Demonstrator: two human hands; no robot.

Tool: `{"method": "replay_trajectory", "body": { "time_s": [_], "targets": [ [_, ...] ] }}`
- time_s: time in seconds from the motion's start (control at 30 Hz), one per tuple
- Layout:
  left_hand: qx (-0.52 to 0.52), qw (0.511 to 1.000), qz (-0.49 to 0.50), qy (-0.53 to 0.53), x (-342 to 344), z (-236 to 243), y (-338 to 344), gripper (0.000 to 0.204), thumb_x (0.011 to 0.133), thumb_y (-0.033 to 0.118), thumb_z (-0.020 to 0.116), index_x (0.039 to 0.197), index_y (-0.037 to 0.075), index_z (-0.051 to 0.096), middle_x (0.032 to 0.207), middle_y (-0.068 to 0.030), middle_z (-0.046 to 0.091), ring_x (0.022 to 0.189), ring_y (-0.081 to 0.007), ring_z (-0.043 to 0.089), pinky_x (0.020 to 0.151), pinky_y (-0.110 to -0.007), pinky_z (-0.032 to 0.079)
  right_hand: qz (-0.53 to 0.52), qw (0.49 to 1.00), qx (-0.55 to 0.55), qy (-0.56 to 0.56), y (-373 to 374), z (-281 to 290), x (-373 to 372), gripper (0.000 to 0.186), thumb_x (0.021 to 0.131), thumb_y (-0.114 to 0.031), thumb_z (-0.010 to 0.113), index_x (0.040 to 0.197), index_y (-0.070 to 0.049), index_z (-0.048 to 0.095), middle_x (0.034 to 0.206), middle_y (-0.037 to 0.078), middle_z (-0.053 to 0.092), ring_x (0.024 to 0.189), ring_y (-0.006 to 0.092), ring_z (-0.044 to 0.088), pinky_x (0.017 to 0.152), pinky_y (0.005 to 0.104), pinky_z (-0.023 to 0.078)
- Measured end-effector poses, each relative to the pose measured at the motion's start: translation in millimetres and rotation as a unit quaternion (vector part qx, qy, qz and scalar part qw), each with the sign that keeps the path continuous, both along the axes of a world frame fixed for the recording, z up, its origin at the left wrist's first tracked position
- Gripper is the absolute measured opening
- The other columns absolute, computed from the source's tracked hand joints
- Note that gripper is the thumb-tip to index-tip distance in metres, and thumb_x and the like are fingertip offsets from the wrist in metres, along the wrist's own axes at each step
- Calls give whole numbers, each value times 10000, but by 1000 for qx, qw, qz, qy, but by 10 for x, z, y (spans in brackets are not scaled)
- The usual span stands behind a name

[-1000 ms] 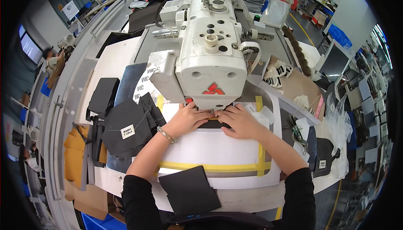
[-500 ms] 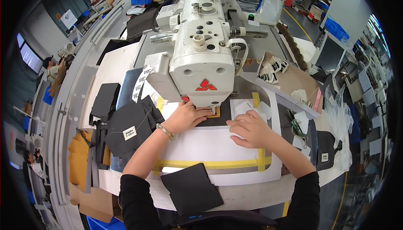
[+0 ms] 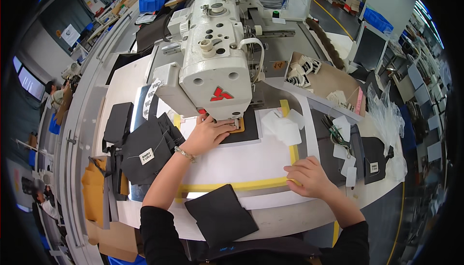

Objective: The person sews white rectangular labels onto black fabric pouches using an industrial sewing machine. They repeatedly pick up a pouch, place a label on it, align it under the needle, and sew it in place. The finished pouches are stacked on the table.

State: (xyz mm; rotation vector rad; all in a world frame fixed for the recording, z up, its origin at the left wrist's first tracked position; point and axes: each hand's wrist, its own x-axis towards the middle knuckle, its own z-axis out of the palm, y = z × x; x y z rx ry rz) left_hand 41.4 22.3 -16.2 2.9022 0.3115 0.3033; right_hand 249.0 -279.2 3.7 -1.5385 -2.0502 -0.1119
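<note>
My left hand (image 3: 210, 132) lies under the head of a white industrial sewing machine (image 3: 212, 67). Its fingers stretch out flat to a small orange frame (image 3: 237, 128), which sits on a dark fabric piece (image 3: 250, 129); the fingertips are partly hidden. Over the right border of a white sheet (image 3: 237, 161) edged with yellow tape (image 3: 241, 185) is my right hand (image 3: 307, 178). Its fingers are loosely bent and apart, with nothing seen in them. Several small white rounded pieces (image 3: 280, 128) lie just beyond it, beside the dark fabric.
Dark fabric pieces with a white label (image 3: 145, 156) are heaped at the left. Another dark piece (image 3: 222, 216) lies at the near edge. At the right are green-handled scissors (image 3: 335, 130), a cardboard box (image 3: 333, 79) with labels, and a clear plastic bag (image 3: 384, 120).
My right hand has drawn back toward me and to the right, uncovering the small white pieces. My left hand stays at the orange frame. The whole view has shifted slightly.
</note>
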Motion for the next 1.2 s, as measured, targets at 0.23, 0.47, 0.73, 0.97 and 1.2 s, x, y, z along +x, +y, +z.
{"method": "replay_trajectory", "body": {
  "time_s": [0.23, 0.47, 0.73, 0.97, 1.2],
  "targets": [
    [-23, 999, 27, 1, -2, 27, -58, 245, 904, 207, 634, 1136, 254, 695, 1246, 104, 641, 1110, -220, 506, 992, -473, 302, -45, 997, -15, 59, -191, -38, -17, 187, 727, -121, 737, 866, -124, 612, 987, -17, 690, 896, 174, 599, 774, 339, 414],
    [-6, 999, 50, -15, 50, -83, 109, 312, 911, 202, 626, 1207, 283, 677, 1174, -81, 640, 1134, -310, 497, 1002, -513, 296, -39, 997, 3, 61, -233, -156, -123, 204, 720, -118, 746, 878, -124, 618, 932, -21, 684, 853, 161, 602, 757, 330, 415],
    [-15, 998, 45, -50, 57, -164, 166, 304, 918, 237, 629, 1211, 295, 682, 1139, -107, 642, 1141, -319, 485, 1031, -484, 271, -11, 997, -3, 76, -231, -267, -255, 192, 712, -114, 743, 859, -137, 622, 956, -26, 687, 868, 153, 615, 762, 326, 415],
    [15, 998, 67, -8, -68, 48, 68, 356, 865, 237, 677, 1222, 227, 672, 1099, -54, 648, 1083, -295, 528, 981, -443, 341, 33, 999, -12, 18, -276, -296, -298, 162, 775, -195, 722, 908, -137, 650, 1050, -1, 660, 898, 171, 605, 792, 344, 411],
    [35, 991, 119, 53, -344, 300, 110, 356, 779, 251, 742, 1099, 100, 703, 1121, -47, 668, 1071, -240, 598, 957, -395, 401, 32, 999, -42, 8, -30, 35, -143, 160, 770, -189, 725, 916, -144, 679, 1066, -23, 661, 987, 164, 571, 842, 369, 387]
  ]
}}
